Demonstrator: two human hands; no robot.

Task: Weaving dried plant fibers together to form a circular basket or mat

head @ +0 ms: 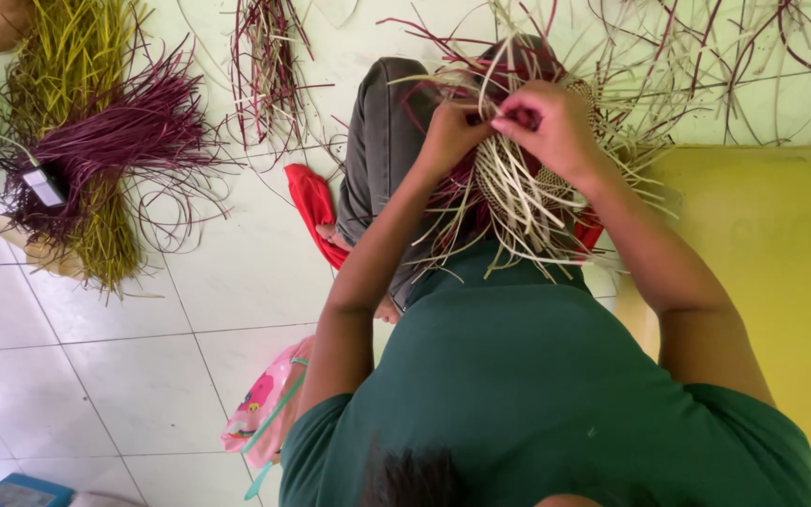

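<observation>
At upper centre, the left hand (450, 136) and right hand (548, 127) pinch strips of a half-woven basket (518, 192), pale and maroon, ends splaying loose.

- my left hand (450, 136) and right hand (548, 127) are pinched together on maroon strands over the half-woven piece (518, 192) in my lap; loose pale strips fan out all round it
- red cloth (314, 208) beside my knee
- maroon and yellow-green bundle (96, 150) lying on the white tiled floor (143, 376), well off to the left
- pink bag (265, 413) by my elbow
</observation>
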